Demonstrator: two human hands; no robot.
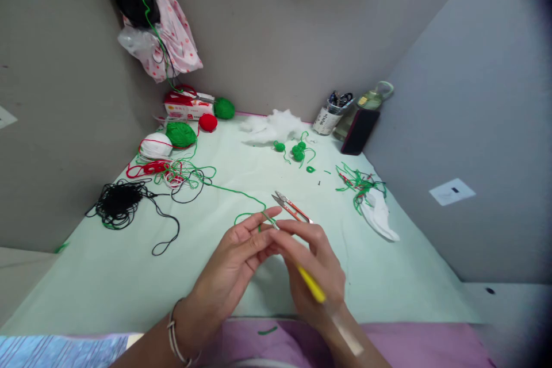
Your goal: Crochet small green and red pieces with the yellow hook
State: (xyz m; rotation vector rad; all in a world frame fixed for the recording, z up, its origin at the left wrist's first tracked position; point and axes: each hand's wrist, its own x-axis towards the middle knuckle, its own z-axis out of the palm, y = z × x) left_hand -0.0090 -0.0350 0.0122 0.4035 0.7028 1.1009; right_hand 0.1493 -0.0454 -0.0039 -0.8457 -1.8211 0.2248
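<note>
My left hand (230,259) is closed, pinching green yarn (241,191) near its fingertips. The strand passes over its index finger and trails left to the tangle of yarn. In my right hand (317,259) is a crochet hook (311,283) with a yellow handle, held like a pencil. Its metal tip meets the green yarn at the left fingertips. Any small piece worked there is mostly hidden by fingers. Just beyond the hands lie thread snips (293,208) with orange handles, blades apart.
Black yarn (121,201), a white yarn ball (155,145) and a green ball (181,134) lie left. White stuffing (276,126) and small green crocheted pieces (298,152) sit at the back. Right are a phone (360,131), a pen cup (328,117) and yarn scraps (360,184).
</note>
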